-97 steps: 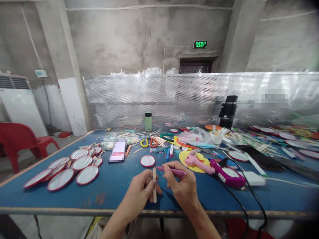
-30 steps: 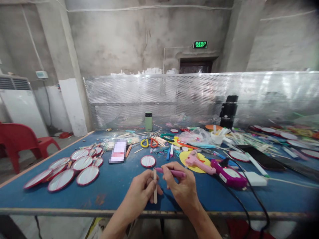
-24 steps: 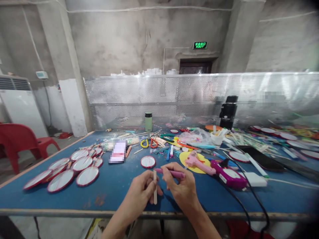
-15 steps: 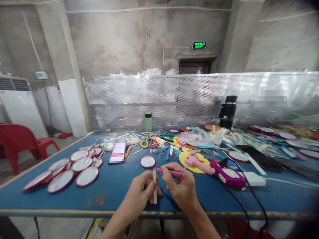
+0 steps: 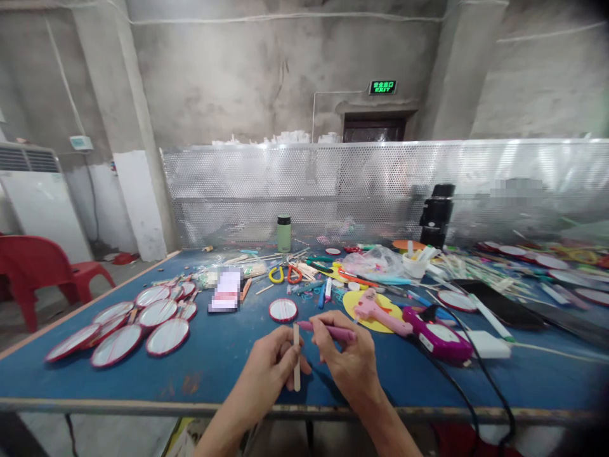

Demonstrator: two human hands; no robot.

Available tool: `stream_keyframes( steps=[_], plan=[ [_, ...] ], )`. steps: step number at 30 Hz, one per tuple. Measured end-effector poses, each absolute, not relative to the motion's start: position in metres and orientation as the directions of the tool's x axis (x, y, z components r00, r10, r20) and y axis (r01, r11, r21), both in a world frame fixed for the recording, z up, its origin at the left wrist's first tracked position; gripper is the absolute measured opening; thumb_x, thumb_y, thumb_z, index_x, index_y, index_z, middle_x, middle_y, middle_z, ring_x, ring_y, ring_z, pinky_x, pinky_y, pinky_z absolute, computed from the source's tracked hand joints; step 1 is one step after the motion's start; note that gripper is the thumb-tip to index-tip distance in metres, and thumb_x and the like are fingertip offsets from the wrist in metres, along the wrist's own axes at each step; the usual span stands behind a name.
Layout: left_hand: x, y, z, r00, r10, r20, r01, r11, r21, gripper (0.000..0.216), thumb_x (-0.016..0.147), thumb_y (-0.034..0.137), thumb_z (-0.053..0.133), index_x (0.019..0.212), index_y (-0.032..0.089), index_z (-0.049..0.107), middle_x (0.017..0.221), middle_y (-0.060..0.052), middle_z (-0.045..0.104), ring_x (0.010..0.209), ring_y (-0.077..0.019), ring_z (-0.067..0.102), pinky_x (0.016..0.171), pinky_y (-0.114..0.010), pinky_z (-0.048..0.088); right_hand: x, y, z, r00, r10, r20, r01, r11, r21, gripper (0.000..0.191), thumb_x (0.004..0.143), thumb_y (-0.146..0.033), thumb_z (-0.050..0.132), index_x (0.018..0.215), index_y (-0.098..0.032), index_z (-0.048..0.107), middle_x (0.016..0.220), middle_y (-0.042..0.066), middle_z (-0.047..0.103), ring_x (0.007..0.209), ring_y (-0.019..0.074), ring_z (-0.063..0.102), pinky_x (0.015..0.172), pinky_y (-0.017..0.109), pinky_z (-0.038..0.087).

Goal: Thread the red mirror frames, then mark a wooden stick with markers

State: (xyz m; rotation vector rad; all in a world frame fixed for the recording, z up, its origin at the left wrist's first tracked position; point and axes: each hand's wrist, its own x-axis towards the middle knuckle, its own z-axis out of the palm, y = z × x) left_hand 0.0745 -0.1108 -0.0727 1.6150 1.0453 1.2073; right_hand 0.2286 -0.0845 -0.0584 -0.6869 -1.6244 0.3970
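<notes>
My left hand point(image 5: 273, 362) pinches a flat wooden craft stick point(image 5: 297, 371) between thumb and fingers, upright above the table's front part. In my right hand point(image 5: 347, 352) is a pinkish-purple marker pen point(image 5: 339, 332), held like a pencil. Its tip points left at the stick's upper end; whether it touches I cannot tell. Just beyond both hands lies a small round white disc with a red rim point(image 5: 283, 310). To the right of it, a pink glue gun point(image 5: 380, 311) rests on a yellow round piece point(image 5: 352, 304).
Several red-rimmed discs point(image 5: 166, 336) lie at the left on the blue table point(image 5: 214, 374). A phone point(image 5: 226, 289), a green bottle point(image 5: 284, 235) and a black flask point(image 5: 436, 216) stand or lie farther back. A purple device point(image 5: 445, 336) with black cables sits at the right.
The whole view has shifted very slightly. Both hands keep the same hold on the craft stick and the marker pen, with almost no movement.
</notes>
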Motion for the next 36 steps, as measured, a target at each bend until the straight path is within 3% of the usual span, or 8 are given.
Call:
stream_keyframes(
  steps=[18, 36],
  plan=[
    [0.0748, -0.1124, -0.072, 0.196, 0.941, 0.276, 0.146, -0.306, 0.941, 0.029, 0.094, 0.045, 0.053, 0.095, 0.017, 0.059, 0.069, -0.004, 0.073, 0.045, -0.0116, 0.051, 0.051, -0.023, 0.044, 0.228, -0.0843, -0.0575, -0.058, 0.643, 0.764, 0.205, 0.757, -0.621, 0.019, 0.092, -0.025, 0.06, 0.077, -0.018, 0.069, 0.064, 0.0, 0.067, 0.047, 0.0106, 0.058, 0.04, 0.017, 0.046],
    [0.0737, -0.1106, -0.0745, 0.208, 0.938, 0.279, 0.13, -0.309, 0.942, 0.028, 0.094, 0.044, 0.053, 0.095, 0.017, 0.057, 0.07, -0.003, 0.073, 0.045, -0.0112, 0.052, 0.05, -0.022, 0.043, 0.2283, -0.0845, -0.0571, -0.041, 0.629, 0.777, 0.219, 0.764, -0.607, 0.02, 0.093, -0.025, 0.059, 0.077, -0.018, 0.069, 0.063, -0.001, 0.066, 0.039, 0.0075, 0.051, 0.039, 0.017, 0.045]
  ],
)
